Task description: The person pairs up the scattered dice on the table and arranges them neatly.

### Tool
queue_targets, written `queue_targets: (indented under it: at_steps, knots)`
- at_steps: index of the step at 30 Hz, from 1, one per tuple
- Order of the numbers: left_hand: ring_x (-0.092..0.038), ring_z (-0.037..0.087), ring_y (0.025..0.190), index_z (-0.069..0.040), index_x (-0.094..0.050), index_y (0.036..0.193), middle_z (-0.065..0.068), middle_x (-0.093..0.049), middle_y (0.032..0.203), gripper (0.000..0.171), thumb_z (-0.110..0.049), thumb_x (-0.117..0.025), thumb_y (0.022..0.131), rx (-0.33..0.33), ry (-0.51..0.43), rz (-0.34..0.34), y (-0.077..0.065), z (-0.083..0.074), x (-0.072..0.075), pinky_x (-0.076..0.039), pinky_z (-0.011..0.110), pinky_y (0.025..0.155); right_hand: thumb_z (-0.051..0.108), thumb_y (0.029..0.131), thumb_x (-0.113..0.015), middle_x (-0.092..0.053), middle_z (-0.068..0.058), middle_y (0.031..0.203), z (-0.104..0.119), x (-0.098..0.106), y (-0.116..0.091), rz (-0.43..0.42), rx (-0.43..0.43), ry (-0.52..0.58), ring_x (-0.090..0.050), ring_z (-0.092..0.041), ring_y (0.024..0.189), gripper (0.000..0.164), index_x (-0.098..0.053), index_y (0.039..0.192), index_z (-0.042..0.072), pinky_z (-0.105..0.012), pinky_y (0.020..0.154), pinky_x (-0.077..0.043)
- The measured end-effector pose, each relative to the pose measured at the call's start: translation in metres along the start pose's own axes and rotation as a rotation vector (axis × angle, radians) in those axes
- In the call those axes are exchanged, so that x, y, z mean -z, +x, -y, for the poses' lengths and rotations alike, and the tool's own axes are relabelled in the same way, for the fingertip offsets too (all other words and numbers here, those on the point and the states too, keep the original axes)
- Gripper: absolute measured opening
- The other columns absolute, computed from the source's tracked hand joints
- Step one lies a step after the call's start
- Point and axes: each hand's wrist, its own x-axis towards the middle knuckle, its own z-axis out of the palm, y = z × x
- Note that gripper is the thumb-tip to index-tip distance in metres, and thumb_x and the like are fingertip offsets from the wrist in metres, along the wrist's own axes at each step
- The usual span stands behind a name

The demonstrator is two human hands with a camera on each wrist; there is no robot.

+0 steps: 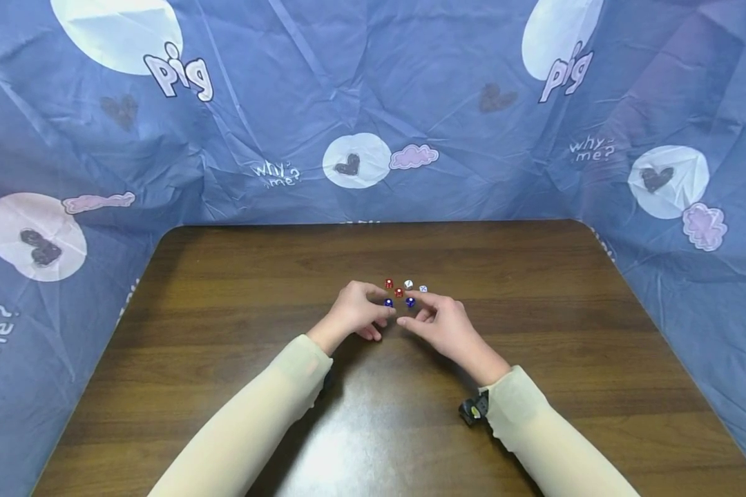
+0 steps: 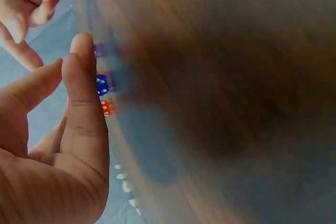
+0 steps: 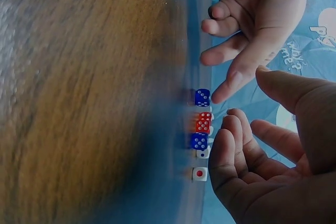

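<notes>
A small group of dice lies on the wooden table between the two hands. Two are red (image 1: 398,293), two white (image 1: 408,284) and two blue (image 1: 410,302). My left hand (image 1: 356,308) hovers at the left of the group, its thumb close to the left blue die (image 3: 202,97), fingers loosely bent with nothing between them. On the other side my right hand (image 1: 443,322) has its index finger stretched near the right blue die (image 3: 199,141), thumb apart from it. In the left wrist view the left fingers partly hide the dice.
The brown wooden table (image 1: 236,304) reaches back to a blue printed cloth (image 1: 323,90) that hangs behind it and on both sides. A black device (image 1: 474,409) is strapped at the right wrist, beside the light sleeve (image 1: 522,400).
</notes>
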Motion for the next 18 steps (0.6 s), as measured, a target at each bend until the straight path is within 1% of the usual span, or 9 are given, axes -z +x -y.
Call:
queue_targets:
  at_steps: [6,9,15,18]
  knots:
    - [-0.069,0.026,0.051,0.0,-0.067,0.129,0.018,-0.072,0.074,0.041,-0.007,-0.079,0.091,0.057,-0.002,-0.043,0.009,0.0,-0.002,-0.062,0.036,0.049,0.026,0.087,-0.085,-0.067,0.005,0.07,0.0,0.0,-0.001,0.006,-0.015,0.008,-0.061,-0.014,0.06,0.057,-0.064,0.136,0.005,-0.028,0.05,-0.049]
    - [-0.068,0.025,0.05,-0.001,-0.07,0.124,0.018,-0.072,0.074,0.036,-0.005,-0.079,0.09,0.072,-0.013,-0.06,0.012,0.002,-0.003,-0.062,0.035,0.049,0.026,0.087,-0.085,-0.068,0.006,0.07,0.0,0.0,-0.002,0.011,-0.027,0.008,-0.061,-0.014,0.06,0.058,-0.064,0.137,0.006,-0.028,0.05,-0.049]
    - [-0.065,0.021,0.045,-0.001,-0.074,0.117,0.018,-0.071,0.07,0.03,-0.002,-0.081,0.087,0.065,-0.031,-0.089,0.016,0.006,-0.006,-0.06,0.033,0.044,0.026,0.086,-0.085,-0.068,0.006,0.07,0.0,0.001,-0.003,0.01,-0.03,0.005,-0.061,-0.013,0.059,0.059,-0.064,0.137,0.006,-0.028,0.05,-0.049]
    - [-0.065,0.021,0.045,-0.001,-0.076,0.112,0.018,-0.07,0.068,0.026,-0.002,-0.081,0.087,0.058,-0.018,-0.104,0.017,0.006,-0.007,-0.059,0.032,0.043,0.024,0.086,-0.086,-0.068,0.006,0.07,0.0,0.001,-0.003,0.003,-0.021,0.007,-0.061,-0.013,0.059,0.058,-0.064,0.136,0.006,-0.028,0.05,-0.049]
